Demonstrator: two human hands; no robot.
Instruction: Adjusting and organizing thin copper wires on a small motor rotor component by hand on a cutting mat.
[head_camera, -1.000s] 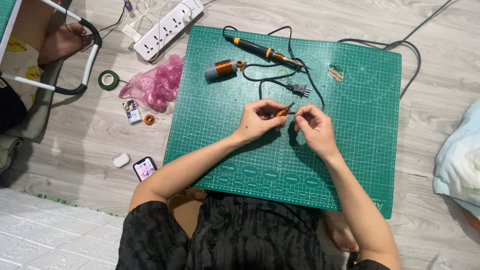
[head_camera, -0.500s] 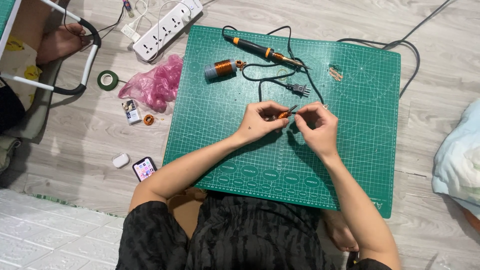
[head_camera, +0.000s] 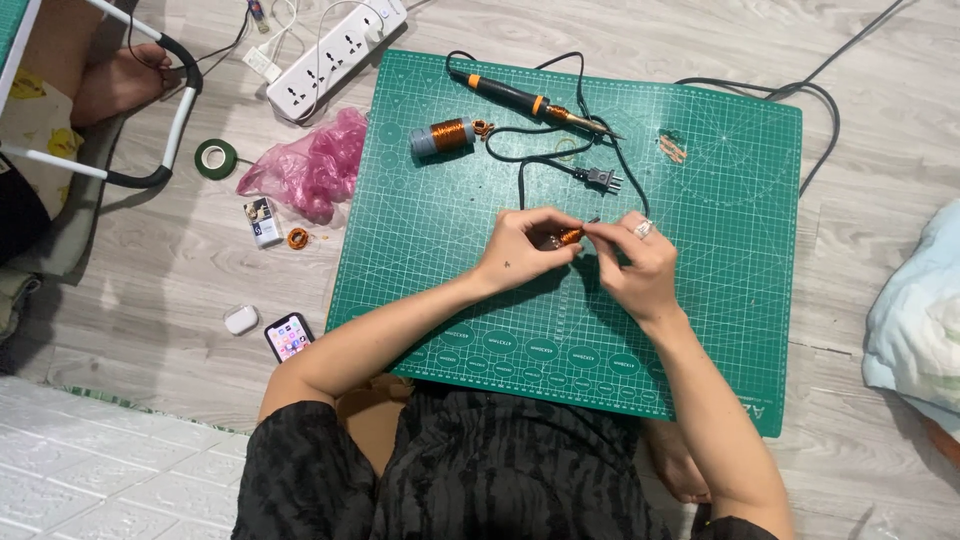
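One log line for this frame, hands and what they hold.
left hand: pinching small copper coil | right hand: pinching same coil | over green cutting mat

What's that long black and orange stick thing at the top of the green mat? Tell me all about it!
It is a soldering iron, lying flat and slanted near the far edge of the green mat. It has a black handle with orange bands and a thin metal tip pointing right. A black cord loops from its handle end across the mat to a plug that lies loose, not plugged in. No hand touches it.
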